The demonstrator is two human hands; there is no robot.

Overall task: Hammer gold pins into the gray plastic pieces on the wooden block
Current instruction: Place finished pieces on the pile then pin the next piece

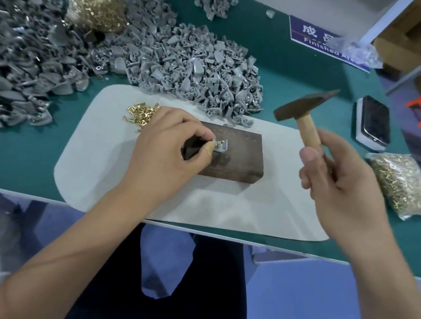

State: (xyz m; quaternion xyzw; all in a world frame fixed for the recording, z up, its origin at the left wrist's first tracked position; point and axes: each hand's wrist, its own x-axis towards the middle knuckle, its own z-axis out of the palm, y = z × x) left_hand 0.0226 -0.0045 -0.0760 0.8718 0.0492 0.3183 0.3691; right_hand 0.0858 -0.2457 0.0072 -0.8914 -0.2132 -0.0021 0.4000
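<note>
The left end of the wooden block (234,157) is covered by the left hand (171,142), and the gray plastic piece (221,146) pinched between its thumb and forefinger is seen only in part, so its shape cannot be made out. A gold pin (219,142) is seen standing in that piece, too small for its depth to be judged. Most of the wooden handle of the hammer (303,107) is hidden inside the right hand (338,175), whose fingers are curled tightly round it; the dark head is held raised, well apart from the block, up and to the right of it. The block lies on a white mat (109,171) on the green table (13,157), with the held piece on its top face near the left end, just at the left fingertips. Loose gold pins (139,113) lie on the mat beside the left hand, partly hidden behind it. Heaps of gray pieces (196,67) are cut off at the left and top edges. A blue sign (315,35) is partly covered by clear plastic, and only "Finished" is read with certainty.
</note>
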